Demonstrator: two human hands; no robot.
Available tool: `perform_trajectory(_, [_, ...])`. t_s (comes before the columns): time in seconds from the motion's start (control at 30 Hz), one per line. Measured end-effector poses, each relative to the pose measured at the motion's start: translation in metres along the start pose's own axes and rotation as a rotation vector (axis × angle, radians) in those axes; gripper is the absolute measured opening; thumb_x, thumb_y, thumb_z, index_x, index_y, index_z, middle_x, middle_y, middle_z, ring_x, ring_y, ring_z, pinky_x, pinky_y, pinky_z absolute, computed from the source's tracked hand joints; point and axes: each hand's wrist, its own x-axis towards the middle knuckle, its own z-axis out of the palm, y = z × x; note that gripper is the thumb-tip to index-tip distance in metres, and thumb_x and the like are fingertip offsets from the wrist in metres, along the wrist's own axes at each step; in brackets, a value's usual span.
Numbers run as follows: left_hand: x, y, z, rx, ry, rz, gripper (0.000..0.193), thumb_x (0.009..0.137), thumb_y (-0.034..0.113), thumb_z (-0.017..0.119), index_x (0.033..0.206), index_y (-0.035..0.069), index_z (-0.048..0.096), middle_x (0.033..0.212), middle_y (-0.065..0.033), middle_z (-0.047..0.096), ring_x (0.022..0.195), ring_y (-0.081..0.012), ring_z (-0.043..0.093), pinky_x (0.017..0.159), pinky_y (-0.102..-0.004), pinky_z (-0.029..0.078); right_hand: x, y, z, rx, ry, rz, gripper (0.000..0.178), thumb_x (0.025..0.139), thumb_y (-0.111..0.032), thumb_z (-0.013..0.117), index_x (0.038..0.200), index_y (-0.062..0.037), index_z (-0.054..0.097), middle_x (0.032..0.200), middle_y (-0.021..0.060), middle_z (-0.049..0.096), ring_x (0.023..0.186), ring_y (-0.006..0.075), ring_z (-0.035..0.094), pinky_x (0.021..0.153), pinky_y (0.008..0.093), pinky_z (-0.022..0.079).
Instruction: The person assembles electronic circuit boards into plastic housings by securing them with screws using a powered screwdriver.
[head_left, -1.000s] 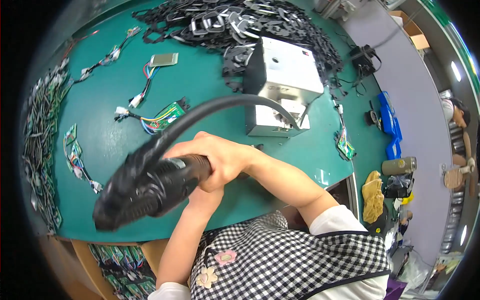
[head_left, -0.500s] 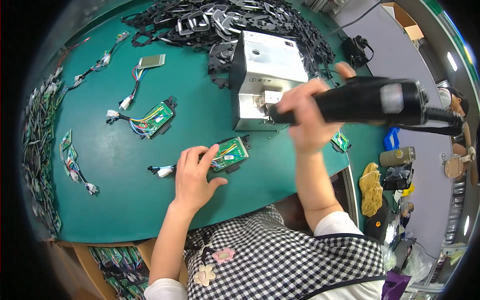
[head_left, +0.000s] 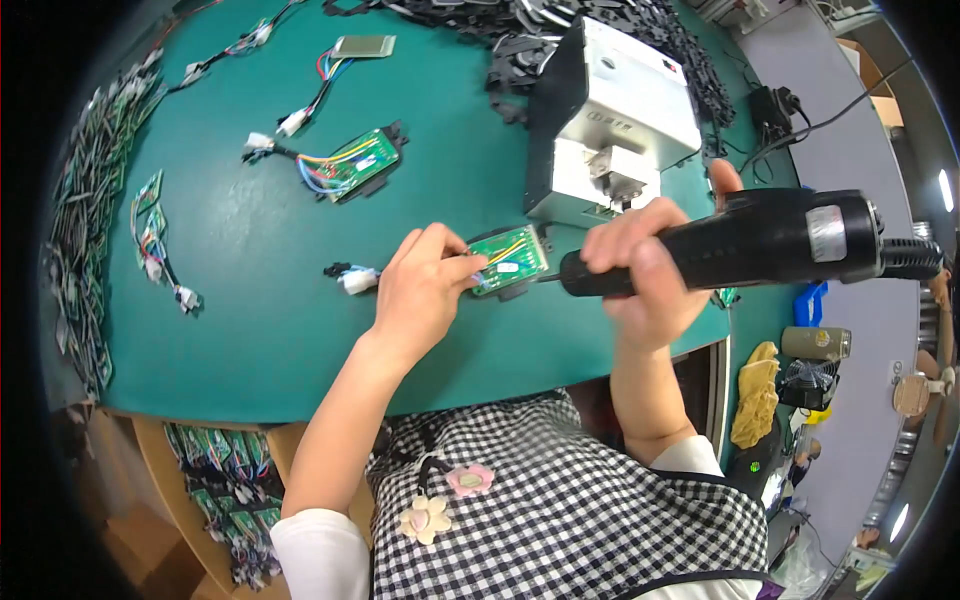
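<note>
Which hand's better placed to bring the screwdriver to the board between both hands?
Right, likely: the right hand grips the black electric screwdriver, its tip pointing left toward the green circuit board. The left hand touches that board's wired left end, so seems better for steadying it.

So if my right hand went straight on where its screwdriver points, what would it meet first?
Most likely the circuit board your left hand touches; the screwdriver in your right hand points toward its right end, though depth is hard to judge.
</note>
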Motion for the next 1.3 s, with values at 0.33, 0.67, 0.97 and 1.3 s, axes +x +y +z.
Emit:
perform_trajectory(0.33, [-0.003, -0.002, 0.003, 0.023, 0.009, -0.013, 0.023, 0.06, -0.002, 0.067, 0.08, 0.011, 0.068, 0.077, -0.0023, 0.051, 0.073, -0.0195, 0.052, 0.059, -0.0315, 0.047, -0.022, 0.036, 0.029, -0.078, -0.115, 0.12, 0.067, 0.072, 0.005, 0.057, 0.127, 0.001, 0.018, 0.075, 0.01, 0.054, 0.058, 0.0134, 0.053, 0.056, 0.0263, 0.045])
perform_trajectory(0.67, [-0.005, -0.009, 0.008, -0.093, 0.164, -0.032, 0.01, 0.06, 0.003, 0.06, 0.06, 0.006, 0.05, 0.073, -0.0051, 0.047, 0.07, -0.0237, 0.049, 0.056, -0.0348, 0.043, -0.015, 0.056, 0.028, -0.158, -0.495, 0.244, 0.053, 0.063, -0.001, 0.065, 0.109, 0.003, 0.039, 0.065, 0.0037, 0.052, 0.056, 0.0113, 0.05, 0.053, 0.0217, 0.039])
perform_trajectory(0.97, [-0.022, -0.008, -0.007, -0.065, 0.171, 0.006, 0.01, 0.062, 0.004, 0.066, 0.07, 0.009, 0.065, 0.07, -0.0069, 0.051, 0.069, -0.0243, 0.051, 0.059, -0.0344, 0.043, -0.027, 0.024, 0.04, -0.006, -0.276, 0.263, 0.054, 0.063, -0.005, 0.065, 0.11, -0.0016, 0.039, 0.063, 0.0063, 0.049, 0.048, 0.0137, 0.049, 0.052, 0.0271, 0.045])
perform_trajectory(1.3, [-0.066, -0.081, -0.188, 0.089, 0.871, -0.473, 0.018, 0.07, -0.002, 0.068, 0.087, 0.003, 0.069, 0.07, -0.0025, 0.053, 0.06, -0.0089, 0.047, 0.054, -0.0212, 0.038, -0.018, 0.028, 0.001, 0.102, -0.132, 0.146, 0.067, 0.075, -0.009, 0.06, 0.128, -0.003, 0.019, 0.061, 0.0074, 0.047, 0.051, 0.0167, 0.048, 0.051, 0.0291, 0.043])
